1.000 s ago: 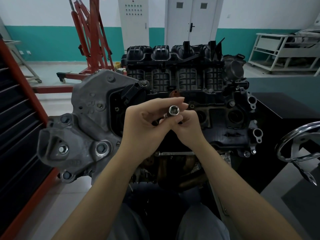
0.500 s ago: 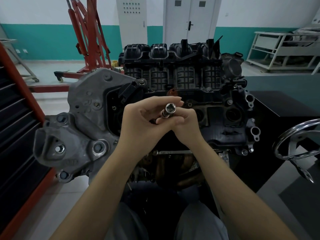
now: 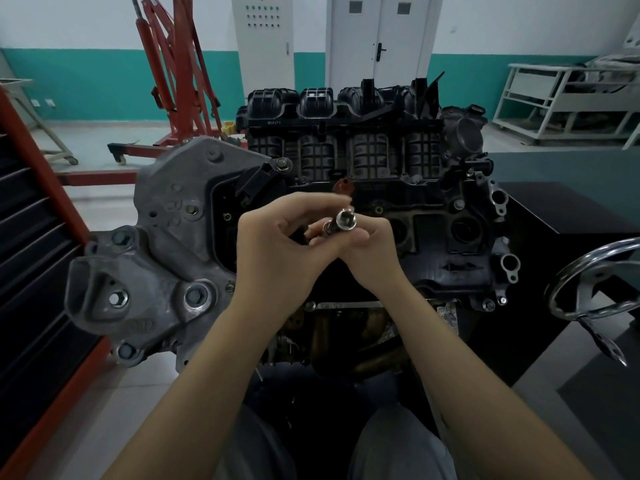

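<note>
The socket (image 3: 346, 220) is held up in front of the engine (image 3: 381, 161), clear of it, between both hands. Its long axis runs from the left hand (image 3: 277, 247) up and to the right, with the open end facing the camera. The left grip pinches the rear end. The right hand (image 3: 375, 258) closes its grip on the barrel from below. Any fitting push would probably run along that axis.

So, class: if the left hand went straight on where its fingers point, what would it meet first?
Probably the right hand, pressed against it round the shiny steel socket they hold; depth is unclear.
</note>
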`<state>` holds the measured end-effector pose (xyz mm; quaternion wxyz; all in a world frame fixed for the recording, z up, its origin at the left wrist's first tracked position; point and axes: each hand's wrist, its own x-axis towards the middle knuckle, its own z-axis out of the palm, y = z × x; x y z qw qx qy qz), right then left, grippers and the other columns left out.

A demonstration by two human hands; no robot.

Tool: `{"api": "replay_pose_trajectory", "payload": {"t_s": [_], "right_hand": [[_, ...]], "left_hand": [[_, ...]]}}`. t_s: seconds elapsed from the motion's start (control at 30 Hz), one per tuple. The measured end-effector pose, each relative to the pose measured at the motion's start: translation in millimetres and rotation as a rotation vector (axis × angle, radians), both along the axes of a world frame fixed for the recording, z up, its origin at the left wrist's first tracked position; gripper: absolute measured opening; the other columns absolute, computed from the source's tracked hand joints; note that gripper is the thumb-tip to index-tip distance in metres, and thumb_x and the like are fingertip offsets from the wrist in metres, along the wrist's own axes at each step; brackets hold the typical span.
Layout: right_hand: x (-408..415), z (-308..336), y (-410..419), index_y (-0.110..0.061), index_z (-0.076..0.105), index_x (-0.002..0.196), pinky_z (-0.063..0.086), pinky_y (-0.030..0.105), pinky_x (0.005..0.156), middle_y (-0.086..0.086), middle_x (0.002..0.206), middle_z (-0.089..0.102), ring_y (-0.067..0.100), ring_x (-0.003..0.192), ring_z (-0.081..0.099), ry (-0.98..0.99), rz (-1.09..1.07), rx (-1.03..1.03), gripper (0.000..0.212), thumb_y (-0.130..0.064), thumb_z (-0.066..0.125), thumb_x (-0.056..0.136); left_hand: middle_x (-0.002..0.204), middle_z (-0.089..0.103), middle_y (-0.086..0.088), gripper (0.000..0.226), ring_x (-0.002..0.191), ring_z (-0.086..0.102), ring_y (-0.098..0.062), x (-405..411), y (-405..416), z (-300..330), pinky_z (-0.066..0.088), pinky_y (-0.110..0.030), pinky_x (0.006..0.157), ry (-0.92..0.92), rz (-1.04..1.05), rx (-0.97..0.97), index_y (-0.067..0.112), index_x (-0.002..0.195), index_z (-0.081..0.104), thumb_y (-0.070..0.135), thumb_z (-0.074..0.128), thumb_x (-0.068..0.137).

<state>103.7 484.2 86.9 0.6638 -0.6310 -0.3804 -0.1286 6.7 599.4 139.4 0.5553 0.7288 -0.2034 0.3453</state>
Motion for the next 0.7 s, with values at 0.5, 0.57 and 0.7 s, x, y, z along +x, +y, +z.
{"api": "replay_pose_trajectory", "payload": {"t_s": [0.5,0.57,0.7], "right_hand": [[-2.3,2.1,0.9,-0.016,0.069,0.087,0.055,0.031,0.076,-0.007,0.085,0.072,0.012,0.082,0.069,-0.089,-0.028,-0.016,0.012,-0.005,0.07,0.08],[-3.5,3.3,0.5,-0.024,0.068,0.089,0.051,0.021,0.076,-0.019,0.084,0.07,0.002,0.084,0.066,-0.094,0.001,-0.05,0.02,-0.005,0.066,0.083],[-1.1,0.9,-1.0,-0.018,0.069,0.089,0.051,0.021,0.074,-0.019,0.08,0.07,0.001,0.082,0.066,-0.043,0.016,-0.051,0.016,-0.003,0.065,0.084]], "left_hand": [[0.093,0.074,-0.001,0.029,0.09,0.072,-0.013,2.6,-0.4,-2.7,0.058,-0.032,0.083,-0.005,-0.001,-0.021,0.01,0.101,0.071,0.005,0.08,0.074],[0.099,0.073,0.001,0.033,0.096,0.071,-0.013,2.4,0.7,-3.0,0.056,-0.031,0.088,0.02,-0.085,-0.021,0.012,0.11,0.068,0.003,0.074,0.078],[0.106,0.072,-0.005,0.037,0.104,0.068,-0.017,1.7,3.4,-0.8,0.054,-0.035,0.093,0.079,-0.216,0.03,0.011,0.117,0.063,0.0,0.068,0.082]]}}
